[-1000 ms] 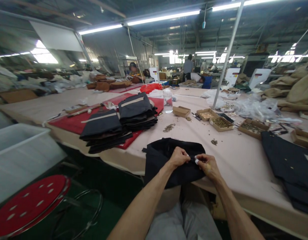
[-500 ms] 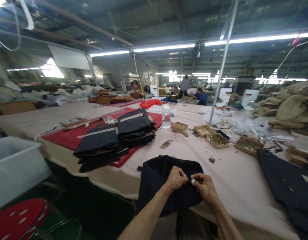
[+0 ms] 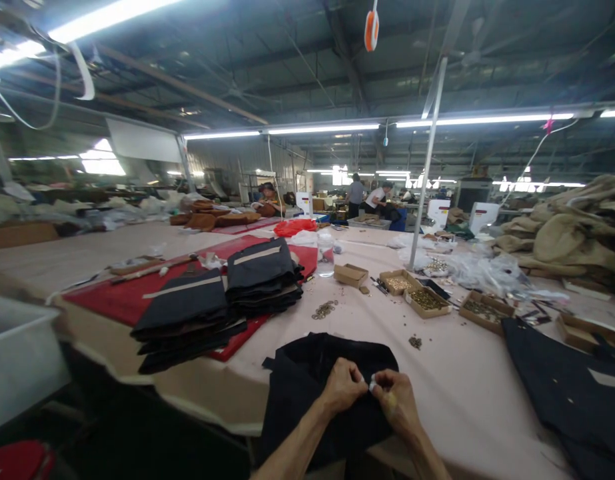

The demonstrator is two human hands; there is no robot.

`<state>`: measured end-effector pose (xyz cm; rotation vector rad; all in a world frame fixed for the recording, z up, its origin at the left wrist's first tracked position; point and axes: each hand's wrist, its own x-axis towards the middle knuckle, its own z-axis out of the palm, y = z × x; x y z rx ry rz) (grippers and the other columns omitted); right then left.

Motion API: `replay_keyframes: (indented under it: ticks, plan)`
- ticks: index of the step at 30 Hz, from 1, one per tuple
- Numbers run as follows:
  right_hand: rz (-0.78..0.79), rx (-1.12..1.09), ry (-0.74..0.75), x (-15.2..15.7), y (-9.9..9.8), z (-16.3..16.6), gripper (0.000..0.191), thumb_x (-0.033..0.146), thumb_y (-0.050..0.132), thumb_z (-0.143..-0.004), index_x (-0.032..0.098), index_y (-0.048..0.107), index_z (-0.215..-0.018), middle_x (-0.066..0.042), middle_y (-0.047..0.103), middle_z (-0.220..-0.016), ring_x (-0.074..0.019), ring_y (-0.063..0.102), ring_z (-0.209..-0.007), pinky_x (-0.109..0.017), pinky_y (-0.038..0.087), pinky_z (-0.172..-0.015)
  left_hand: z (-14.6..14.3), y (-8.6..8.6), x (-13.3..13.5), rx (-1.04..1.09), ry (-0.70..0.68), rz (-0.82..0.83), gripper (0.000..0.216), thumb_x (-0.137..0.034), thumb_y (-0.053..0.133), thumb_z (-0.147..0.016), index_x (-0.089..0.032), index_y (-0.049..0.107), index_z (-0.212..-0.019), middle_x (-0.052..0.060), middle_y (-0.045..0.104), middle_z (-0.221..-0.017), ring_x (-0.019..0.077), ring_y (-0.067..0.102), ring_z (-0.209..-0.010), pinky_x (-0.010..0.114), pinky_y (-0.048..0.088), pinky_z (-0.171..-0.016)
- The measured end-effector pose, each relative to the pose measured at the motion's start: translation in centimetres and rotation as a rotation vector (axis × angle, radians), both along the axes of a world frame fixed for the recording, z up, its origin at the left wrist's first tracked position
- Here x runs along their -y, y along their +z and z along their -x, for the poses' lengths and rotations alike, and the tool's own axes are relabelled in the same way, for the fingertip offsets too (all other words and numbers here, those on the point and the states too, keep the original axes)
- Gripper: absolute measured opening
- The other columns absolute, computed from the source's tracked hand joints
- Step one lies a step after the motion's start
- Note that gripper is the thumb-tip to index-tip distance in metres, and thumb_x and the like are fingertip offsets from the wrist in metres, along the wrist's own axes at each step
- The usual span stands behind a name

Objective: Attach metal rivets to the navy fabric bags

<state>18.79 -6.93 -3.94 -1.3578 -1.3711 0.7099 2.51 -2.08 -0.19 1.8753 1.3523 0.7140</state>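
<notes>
A black fabric piece (image 3: 297, 407), which looks like a bag, lies over the table's front edge with its opening upward. Above it, my left hand (image 3: 344, 385) is closed in a pinch, thumb against the fingers. My right hand (image 3: 396, 399) pinches too, its fingertips almost meeting those of the left. White wrapping shows on some fingertips of both hands. Whatever sits between the fingers is too small and hidden to make out. Beyond the fabric, small metal rings (image 3: 324, 309) and a little heap of metal pieces (image 3: 415, 342) lie on the table.
Folded dark fabric stacks (image 3: 182, 307) rest on a red sheet (image 3: 107, 287) at left. Cardboard boxes of small metal parts (image 3: 427, 300) stand behind a metal pole's foot (image 3: 421, 220) and toward the right. Another dark piece (image 3: 552, 380) lies right. People work far back.
The view has tilted upward, so the table sits lower in the picture. My hands' fingertips have come slightly closer together, both still pinched over the black fabric.
</notes>
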Motion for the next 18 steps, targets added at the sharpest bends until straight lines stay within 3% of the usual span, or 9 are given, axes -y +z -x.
replay_keyframes:
  ticks: [12, 18]
  plan:
    - [-0.092, 0.092, -0.115, 0.23, -0.46, 0.60, 0.015, 0.031, 0.061, -0.072, 0.018, 0.069, -0.070, -0.003, 0.066, -0.063, -0.0182, 0.058, -0.059, -0.027, 0.044, -0.058, -0.79, 0.91, 0.65, -0.038, 0.113, 0.000, 0.008, -0.020, 0.064, -0.058, -0.013, 0.067, -0.060, 0.003, 0.065, -0.064, 0.0159, 0.059, -0.066, 0.024, 0.039, -0.057]
    - [-0.063, -0.008, -0.041, 0.45, -0.11, 0.41, 0.019, 0.035, 0.063, -0.073, 0.018, 0.069, -0.073, -0.003, 0.067, -0.063, -0.0181, 0.060, -0.057, -0.026, 0.046, -0.056, -0.32, 1.15, 0.75, -0.035, 0.089, -0.020, 0.010, -0.022, 0.066, -0.059, -0.013, 0.069, -0.062, 0.003, 0.067, -0.065, 0.0157, 0.058, -0.067, 0.024, 0.040, -0.058]
